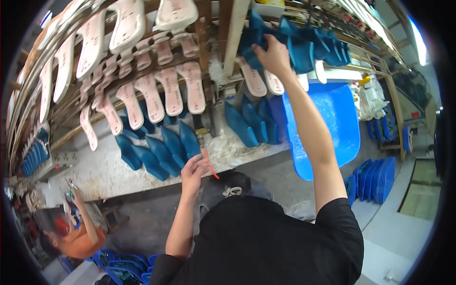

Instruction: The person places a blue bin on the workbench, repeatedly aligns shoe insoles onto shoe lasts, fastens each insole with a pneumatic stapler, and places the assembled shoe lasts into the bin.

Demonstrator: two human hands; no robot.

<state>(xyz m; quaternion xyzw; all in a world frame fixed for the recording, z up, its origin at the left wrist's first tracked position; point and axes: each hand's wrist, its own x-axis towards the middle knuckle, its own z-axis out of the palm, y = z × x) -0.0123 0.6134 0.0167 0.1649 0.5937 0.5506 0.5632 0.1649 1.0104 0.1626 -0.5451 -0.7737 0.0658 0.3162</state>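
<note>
My right arm reaches up to the shelf, where my right hand closes its fingers around a dark blue shoe last. More blue lasts stand beside it in a row. Over the front edge of the bench hovers my left hand, fingers loosely apart and nothing visible in it. Close to those fingers, a red-handled tool sticks out past the bench edge. Several blue shoe lasts lie behind my left hand, and another group rests farther right on the bench.
Pale pink insoles hang in rows on wooden racks above the bench. A large blue plastic tub stands below my right forearm. Stacked blue baskets sit at the right. At far left, a person in orange works at the bench.
</note>
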